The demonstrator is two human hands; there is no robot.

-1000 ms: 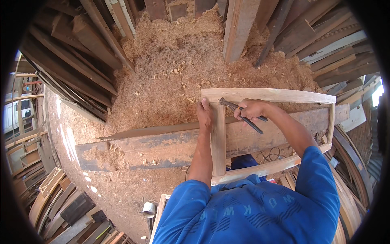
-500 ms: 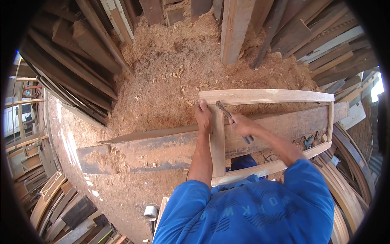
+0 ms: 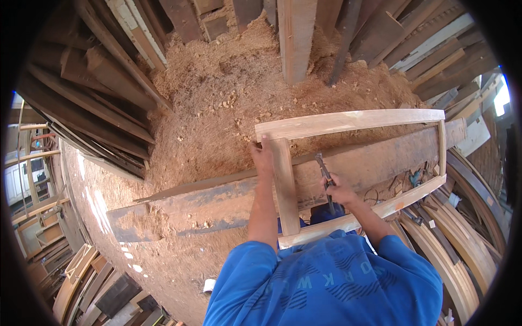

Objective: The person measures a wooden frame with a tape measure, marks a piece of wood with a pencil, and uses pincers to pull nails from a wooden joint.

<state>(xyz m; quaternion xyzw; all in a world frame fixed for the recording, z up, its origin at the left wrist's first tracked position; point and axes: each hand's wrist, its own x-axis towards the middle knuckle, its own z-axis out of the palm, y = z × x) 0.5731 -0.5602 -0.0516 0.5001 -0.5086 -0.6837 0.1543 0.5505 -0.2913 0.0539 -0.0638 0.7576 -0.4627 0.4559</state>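
Wood shavings [image 3: 212, 117] cover the workshop floor, with dark boards [image 3: 111, 79] leaning at the upper left and more timber [image 3: 418, 51] stacked at the upper right. Across the middle runs the counter [image 3: 212, 205], a long, worn plank with shavings heaped near its left end. Lying over its right part is a pale wooden frame [image 3: 353, 120], its far rail gently curved and a broad crosspiece [image 3: 286, 187] near its left end.

At the frame's far left corner, the person's left hand [image 3: 263, 156] curls over the edge, thumb on top, gripping the wood. The right hand [image 3: 341, 191] is closed around a dark, long-handled pair of pincers [image 3: 324, 171], their head pointing away from the body. They sit over the frame's gap, to the right of the crosspiece and apart from it. Curved wooden pieces [image 3: 454, 239] lie at the right, and a white container [image 3: 209, 286] shows beside the blue shirt [image 3: 326, 285].
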